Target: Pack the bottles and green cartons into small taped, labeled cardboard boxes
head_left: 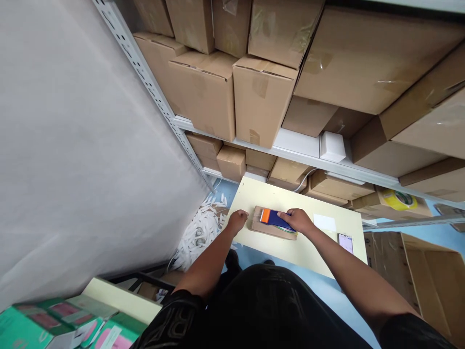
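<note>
On a pale yellow table lies a flat brown cardboard piece (pixel 275 230), which may be a small box. Over it is a dark blue packet with an orange end (pixel 273 217), its far side towards the left. My right hand (pixel 298 220) grips the packet's right end, thumb on top. A thin green and yellow edge shows under the packet. My left hand (pixel 238 222) hovers by the table's left edge, apart from the cardboard, fingers curled closed. Whether anything small is between its fingers is hidden.
The table (pixel 312 254) also bears a white sheet (pixel 324 222) and a phone (pixel 345 243). Shelves of cardboard boxes (pixel 264 99) stand beyond, with a yellow tape roll (pixel 399 199). White paper strips (pixel 198 235) lie left; an open carton (pixel 421 276) stands right; green boxes (pixel 116 332) sit lower left.
</note>
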### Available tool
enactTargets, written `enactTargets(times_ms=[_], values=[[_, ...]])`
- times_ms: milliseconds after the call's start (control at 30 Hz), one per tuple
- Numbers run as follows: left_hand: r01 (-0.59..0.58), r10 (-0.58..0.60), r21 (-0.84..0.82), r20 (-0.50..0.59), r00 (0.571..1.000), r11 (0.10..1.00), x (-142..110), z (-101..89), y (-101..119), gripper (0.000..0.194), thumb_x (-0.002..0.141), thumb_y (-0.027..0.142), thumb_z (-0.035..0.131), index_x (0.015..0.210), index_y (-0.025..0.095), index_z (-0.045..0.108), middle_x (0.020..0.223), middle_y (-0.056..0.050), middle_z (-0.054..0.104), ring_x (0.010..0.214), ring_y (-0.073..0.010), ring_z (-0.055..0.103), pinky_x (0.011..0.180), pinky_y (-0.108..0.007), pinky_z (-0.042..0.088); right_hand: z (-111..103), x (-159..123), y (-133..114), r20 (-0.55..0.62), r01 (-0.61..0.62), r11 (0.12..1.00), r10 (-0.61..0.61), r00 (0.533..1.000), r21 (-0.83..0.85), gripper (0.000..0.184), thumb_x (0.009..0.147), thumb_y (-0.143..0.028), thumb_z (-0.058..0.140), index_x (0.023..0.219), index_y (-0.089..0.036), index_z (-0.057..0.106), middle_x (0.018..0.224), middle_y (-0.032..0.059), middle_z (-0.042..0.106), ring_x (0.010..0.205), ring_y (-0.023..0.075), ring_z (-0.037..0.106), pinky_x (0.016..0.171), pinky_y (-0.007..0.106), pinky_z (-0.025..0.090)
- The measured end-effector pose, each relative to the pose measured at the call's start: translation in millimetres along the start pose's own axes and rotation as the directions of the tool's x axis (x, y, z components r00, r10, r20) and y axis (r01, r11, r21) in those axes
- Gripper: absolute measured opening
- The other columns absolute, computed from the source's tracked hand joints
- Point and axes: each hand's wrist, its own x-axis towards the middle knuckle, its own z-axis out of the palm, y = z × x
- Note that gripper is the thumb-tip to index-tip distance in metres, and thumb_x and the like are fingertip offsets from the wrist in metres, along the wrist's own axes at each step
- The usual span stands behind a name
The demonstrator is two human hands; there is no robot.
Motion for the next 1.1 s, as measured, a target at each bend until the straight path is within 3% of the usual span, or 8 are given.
enactTargets(times_ms=[200,300,367,467,533,567,900,1100], values=[[0.004,-0.003,0.203,-0.002,1.000,0.979,7,33.2,-4,0.023,0.097,0.032,0.058,0.108,0.016,0.069,0.112,-0.015,0.074,0.108,-0.0280,0.069,0.095,-0.039,0.051,1,5,-9,-0.007,-0.021,0.998,0.021,1.000,-0.053,0.060,0.089,-0.074,0.056,0.061,-0.022,0.065,0.059,0.0041,0.064,0.065,0.0191,0.061,0.058,0.029,0.033],[-0.021,0.028,0.272,-0.022,0.999,0.962,10,23.2,-4,0.052,0.092,0.035,0.066,0.137,0.011,0.057,0.139,-0.023,0.061,0.128,-0.0338,0.062,0.107,-0.045,0.047,0,6,-9,-0.004,-0.021,0.996,0.021,1.000,-0.085,0.061,0.091,-0.075,0.054,0.063,-0.022,0.068,0.062,0.0063,0.067,0.069,0.0206,0.064,0.059,0.029,0.033],[-0.198,0.194,0.343,0.045,0.980,0.918,10,10.7,-1,0.070,0.087,0.032,0.070,0.150,0.012,0.047,0.154,-0.023,0.050,0.144,-0.0342,0.050,0.119,-0.047,0.039,0,6,-9,0.000,-0.026,0.996,0.026,1.000,-0.090,0.063,0.091,-0.076,0.052,0.065,-0.021,0.070,0.065,0.0073,0.069,0.071,0.0213,0.065,0.060,0.029,0.033],[-0.592,0.486,0.398,0.341,0.804,0.700,10,-0.9,9,0.099,0.078,0.036,0.078,0.163,0.016,0.031,0.170,-0.018,0.030,0.158,-0.0336,0.027,0.129,-0.045,0.026,0,7,-12,0.008,-0.030,0.996,0.031,0.999,-0.087,0.064,0.090,-0.078,0.052,0.068,-0.021,0.072,0.068,0.0079,0.071,0.072,0.0216,0.066,0.060,0.029,0.034],[-0.713,0.508,0.411,0.507,0.696,0.567,11,0.7,18,0.121,0.068,0.047,0.087,0.166,0.016,0.023,0.174,-0.017,0.021,0.161,-0.0380,0.017,0.130,-0.049,0.023,-2,8,-14,0.013,-0.033,0.995,0.035,0.999,-0.090,0.065,0.089,-0.080,0.052,0.068,-0.021,0.072,0.069,0.0083,0.071,0.073,0.0217,0.066,0.060,0.029,0.035],[-0.733,0.493,0.434,0.547,0.677,0.524,11,3.6,22,0.129,0.063,0.053,0.090,0.167,0.016,0.022,0.173,-0.018,0.022,0.160,-0.0407,0.017,0.130,-0.051,0.023,-2,9,-15,0.016,-0.035,0.995,0.036,0.999,-0.095,0.066,0.089,-0.080,0.052,0.069,-0.021,0.072,0.070,0.0087,0.072,0.073,0.0218,0.066,0.060,0.029,0.035],[-0.774,0.524,0.533,0.575,0.628,0.343,17,11.0,34,0.132,0.055,0.060,0.093,0.163,0.013,0.031,0.161,-0.023,0.041,0.146,-0.0426,0.043,0.124,-0.053,0.032,-18,4,-4,0.071,-0.021,0.999,0.024,0.997,-0.045,0.066,0.086,-0.082,0.055,0.069,-0.020,0.073,0.069,0.0081,0.071,0.065,0.0198,0.061,0.058,0.028,0.037],[-0.775,0.532,0.542,0.573,0.623,0.324,17,11.0,35,0.131,0.056,0.059,0.093,0.163,0.016,0.031,0.162,-0.022,0.039,0.145,-0.0422,0.045,0.124,-0.053,0.035,-50,-15,65,0.026,-0.103,0.995,0.103,0.994,-0.006,0.067,0.085,-0.082,0.052,0.061,-0.021,0.066,0.064,0.0063,0.068,0.064,0.0194,0.060,0.060,0.029,0.038]])
